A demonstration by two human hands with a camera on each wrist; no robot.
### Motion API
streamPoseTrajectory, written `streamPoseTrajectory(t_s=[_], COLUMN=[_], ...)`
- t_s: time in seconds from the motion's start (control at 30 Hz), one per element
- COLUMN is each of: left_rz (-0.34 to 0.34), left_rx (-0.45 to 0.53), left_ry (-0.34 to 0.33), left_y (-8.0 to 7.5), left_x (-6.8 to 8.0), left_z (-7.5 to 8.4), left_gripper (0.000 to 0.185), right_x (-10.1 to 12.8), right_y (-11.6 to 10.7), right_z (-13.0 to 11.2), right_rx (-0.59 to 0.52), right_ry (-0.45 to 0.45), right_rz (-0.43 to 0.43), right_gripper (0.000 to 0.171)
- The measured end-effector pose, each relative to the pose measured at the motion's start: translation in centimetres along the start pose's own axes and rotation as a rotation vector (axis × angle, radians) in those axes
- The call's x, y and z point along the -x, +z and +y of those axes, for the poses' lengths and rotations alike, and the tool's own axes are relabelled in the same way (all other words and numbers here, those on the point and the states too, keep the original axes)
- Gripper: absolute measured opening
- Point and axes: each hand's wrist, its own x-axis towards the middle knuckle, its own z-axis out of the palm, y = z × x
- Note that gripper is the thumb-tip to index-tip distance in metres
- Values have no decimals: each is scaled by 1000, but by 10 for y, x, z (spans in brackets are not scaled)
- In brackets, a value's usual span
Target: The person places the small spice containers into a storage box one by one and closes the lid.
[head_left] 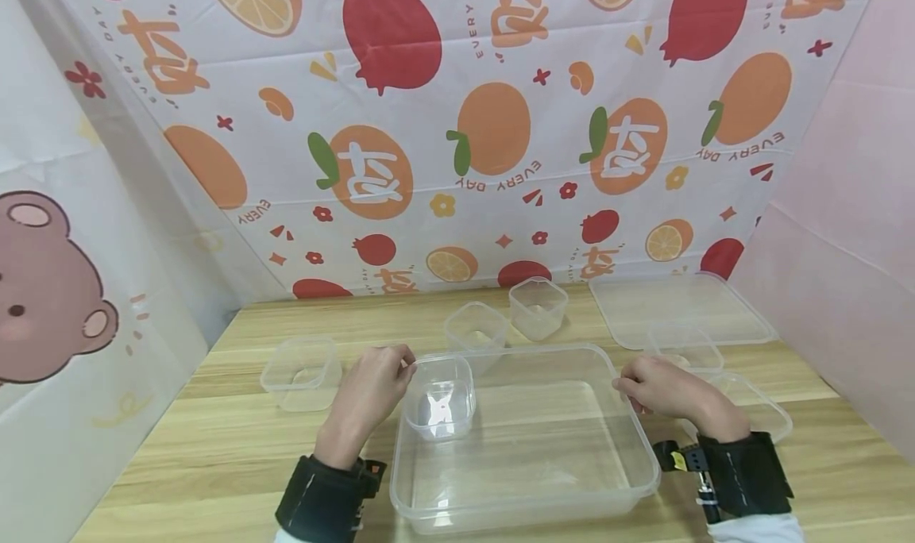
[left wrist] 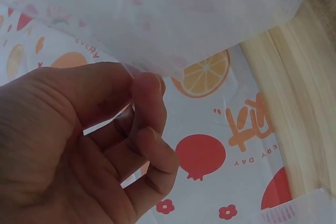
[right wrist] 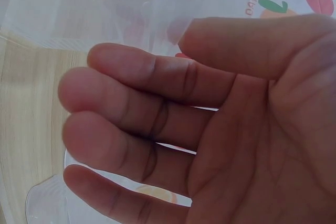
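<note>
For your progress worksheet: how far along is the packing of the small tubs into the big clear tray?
Done: one small tub sits inside the big tray. In hand: the left hand pinches that tub's rim, while the right hand rests at the tray's right edge. Left: three small tubs remain on the table, and the large lid lies off.

Even, bright, diffuse light fills the head view; shadows beneath both hands are faint and soft. Pale glare streaks the bottom of the large clear tray (head_left: pixel 529 448) between the hands and the small clear box (head_left: pixel 439 404) beside the left hand (head_left: pixel 372 388). Straight lines bow toward the edges. Both wrist views are soft, the right hand (right wrist: pixel 210 124) blurred from closeness
</note>
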Motion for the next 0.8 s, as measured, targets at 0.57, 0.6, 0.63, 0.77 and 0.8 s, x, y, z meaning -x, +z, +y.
streamPoseTrajectory(t_s=[0.57,0.6,0.63,0.77,0.8], left_rz=[6,9,14,47,58], left_rx=[-40,-44,-48,-66,-72], left_ry=[-7,-5,-2,13,17], left_y=[9,10,10,12,13], left_x=[3,3,3,3,3], left_z=[0,0,0,0,0], left_gripper=[15,16,17,19,19], right_x=[2,3,3,3,2], right_y=[2,2,2,2,2], right_z=[2,2,3,3,3], right_rx=[13,14,14,8,7], right_ry=[-24,-26,-28,-26,-23], right_rz=[8,10,11,8,6], right_gripper=[38,38,38,38,38])
